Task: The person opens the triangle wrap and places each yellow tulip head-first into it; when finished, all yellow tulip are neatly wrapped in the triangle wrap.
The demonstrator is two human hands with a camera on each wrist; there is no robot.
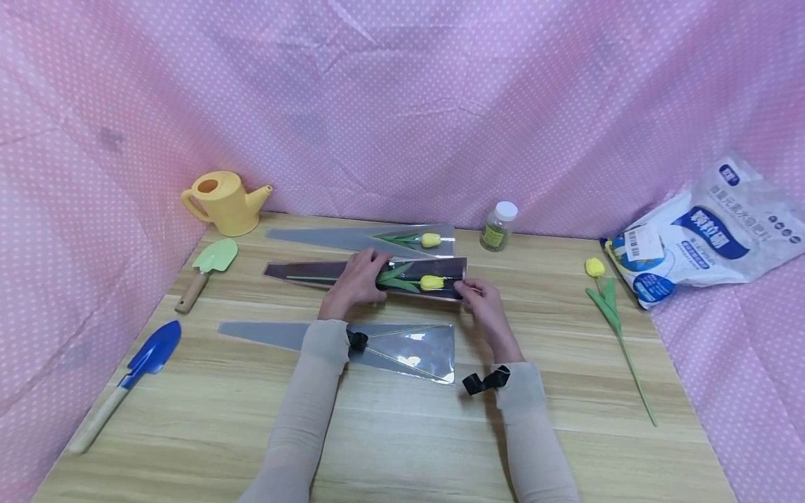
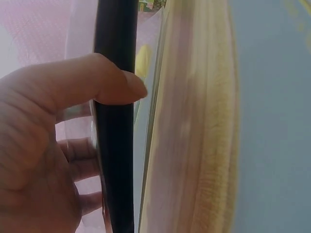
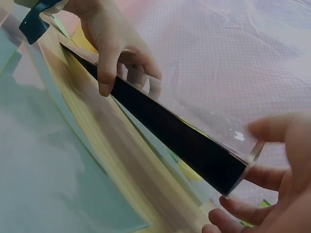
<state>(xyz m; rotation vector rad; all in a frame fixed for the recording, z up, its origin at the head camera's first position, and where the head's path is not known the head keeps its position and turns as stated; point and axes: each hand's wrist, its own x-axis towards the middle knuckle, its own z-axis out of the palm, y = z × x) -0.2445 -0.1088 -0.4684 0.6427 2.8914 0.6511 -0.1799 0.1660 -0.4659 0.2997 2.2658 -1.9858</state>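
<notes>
Gripped the black sleeve (image 1: 415,268) with left hand (image 1: 360,279), pinched its wide end with right hand (image 1: 487,307), towards back edge of table (image 1: 409,433).

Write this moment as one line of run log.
left hand: grips black flower sleeve | right hand: holds its wide end | sleeved yellow tulip: inside | unsleeved yellow tulip: on table, right
</notes>
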